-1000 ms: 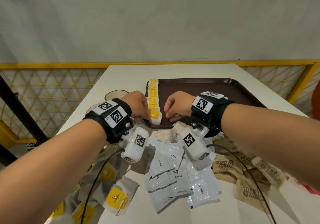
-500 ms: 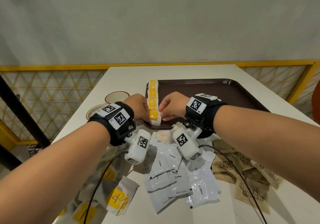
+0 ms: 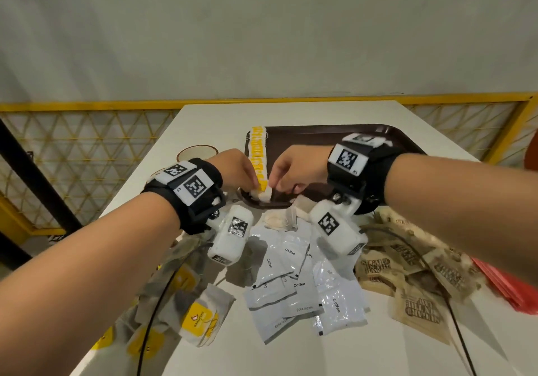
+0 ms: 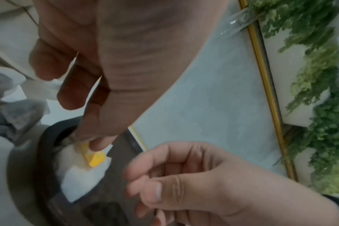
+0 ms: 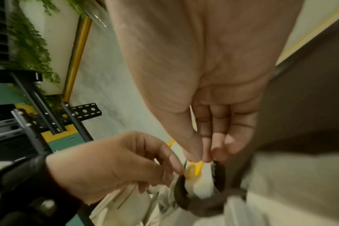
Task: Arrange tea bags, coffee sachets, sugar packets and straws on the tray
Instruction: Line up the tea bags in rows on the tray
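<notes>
head view: both hands at the nearest tea bag on the tray

head camera shows the left hand [image 3: 237, 168] and right hand [image 3: 297, 168] meeting over the near left corner of the brown tray [image 3: 334, 136], which sits at 12 o'clock on the white table [image 3: 203, 122]. a row of tea bags [image 3: 259, 154] with yellow tags runs along the tray's left edge. the nearest tea bag [image 3: 262, 192] stands at the near end of that row. left fingertips [image 4: 99, 143] press on its yellow tag, fingers curled down onto it; right thumb and forefinger [image 5: 194, 152] pinch its top from the other side. in the left wrist view the bag's white body lies on the tray's dark floor just inside the rim.

off the tray, loose tea bags [image 3: 201, 317] lie at 7 o'clock, white coffee sachets [image 3: 294, 285] at 6 o'clock, brown sugar packets [image 3: 413, 276] at 4 o'clock, and red straws [image 3: 512, 288] at the right edge. two cups [image 3: 198, 152] stand at 10 o'clock, beside the tray.
</notes>
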`<control>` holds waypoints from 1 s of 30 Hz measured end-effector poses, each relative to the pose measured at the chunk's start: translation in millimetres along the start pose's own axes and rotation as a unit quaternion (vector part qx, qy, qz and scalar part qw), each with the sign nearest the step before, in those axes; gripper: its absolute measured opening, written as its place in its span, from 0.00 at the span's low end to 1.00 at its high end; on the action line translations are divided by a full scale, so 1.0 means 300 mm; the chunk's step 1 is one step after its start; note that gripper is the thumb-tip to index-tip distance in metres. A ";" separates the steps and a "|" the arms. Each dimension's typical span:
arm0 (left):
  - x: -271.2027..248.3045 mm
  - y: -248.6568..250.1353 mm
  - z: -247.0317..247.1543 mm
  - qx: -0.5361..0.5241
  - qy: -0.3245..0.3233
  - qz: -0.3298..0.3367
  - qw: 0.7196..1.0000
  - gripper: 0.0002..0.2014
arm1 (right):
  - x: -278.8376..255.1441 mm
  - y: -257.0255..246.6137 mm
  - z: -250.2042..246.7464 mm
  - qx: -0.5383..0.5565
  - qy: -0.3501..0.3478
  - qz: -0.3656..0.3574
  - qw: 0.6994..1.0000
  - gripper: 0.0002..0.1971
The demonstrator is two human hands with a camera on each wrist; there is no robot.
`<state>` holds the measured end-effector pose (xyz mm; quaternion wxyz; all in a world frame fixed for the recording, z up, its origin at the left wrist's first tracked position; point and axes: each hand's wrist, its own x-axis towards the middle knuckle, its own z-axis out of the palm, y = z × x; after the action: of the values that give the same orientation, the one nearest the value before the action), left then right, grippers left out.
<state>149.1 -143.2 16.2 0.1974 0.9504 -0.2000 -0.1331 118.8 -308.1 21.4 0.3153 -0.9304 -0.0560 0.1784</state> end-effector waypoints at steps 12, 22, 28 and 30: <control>-0.073 0.095 0.099 0.093 -0.059 0.041 0.993 0.06 | -0.111 0.066 0.032 -0.183 0.024 -0.003 0.983 0.23; -0.095 0.099 0.034 0.039 -0.026 0.129 0.991 0.03 | -0.162 0.121 -0.009 0.031 0.092 -0.038 0.995 0.04; -0.089 0.109 0.010 0.059 -0.004 0.138 0.989 0.03 | -0.188 0.146 0.004 0.184 0.083 -0.049 0.978 0.12; -0.087 0.105 0.023 0.034 -0.003 0.131 0.991 0.03 | -0.194 0.151 0.017 0.210 0.081 -0.055 0.973 0.14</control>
<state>113.4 -160.7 28.0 0.1801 0.9217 -0.3280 -0.1020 62.4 -353.8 7.5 0.5163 -0.8503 -0.0431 0.0924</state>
